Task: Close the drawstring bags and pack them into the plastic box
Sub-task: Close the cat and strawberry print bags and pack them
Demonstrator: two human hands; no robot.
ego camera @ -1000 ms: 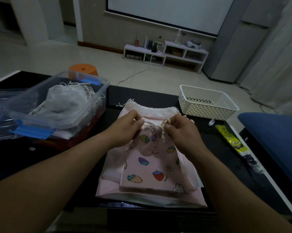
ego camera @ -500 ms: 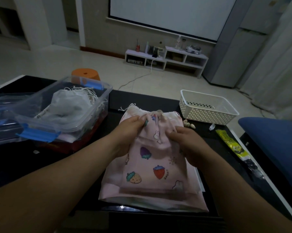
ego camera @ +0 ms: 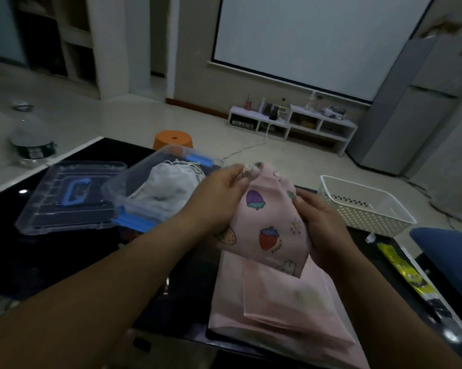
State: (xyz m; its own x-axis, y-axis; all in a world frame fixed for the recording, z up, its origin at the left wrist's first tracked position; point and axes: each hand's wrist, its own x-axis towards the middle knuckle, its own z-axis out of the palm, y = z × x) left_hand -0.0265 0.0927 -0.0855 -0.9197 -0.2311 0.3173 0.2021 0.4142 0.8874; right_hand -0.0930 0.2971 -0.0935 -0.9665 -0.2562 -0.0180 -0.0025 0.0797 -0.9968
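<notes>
Cloth is what both hands are busy with: a small pink bag (ego camera: pixel 269 225), soft and matte, printed with cartoon strawberries in red, purple and orange. It is held up off the table (ego camera: pixel 51 262), just right of the box. Its neck is bunched into a puckered knot, and the left hand (ego camera: pixel 219 193) pinches that knot between thumb and fingertips. The right hand (ego camera: pixel 323 222) curls round the bag's right edge, thumb on the front and fingers behind, so the fabric hangs slack and tapered between the two. Below it a flat pile (ego camera: pixel 277 302) of pale pink bags, squared and layered, lies on the glossy black table.

The box (ego camera: pixel 118 187) stands to the left. It is clear hard plastic with rounded corners and blue latches, and its top is open. A crumpled greyish-white bag (ego camera: pixel 168 185) with thin cords lies inside. A clear lid (ego camera: pixel 46 203), ribbed and with a blue handle, lies flat on the box's left.

To the right sits a white basket (ego camera: pixel 357 217), rectangular, its walls dotted with small holes. A yellow packet (ego camera: pixel 400 267) lies along the table's right edge. Beyond the table stands a round orange stool (ego camera: pixel 174 138).
</notes>
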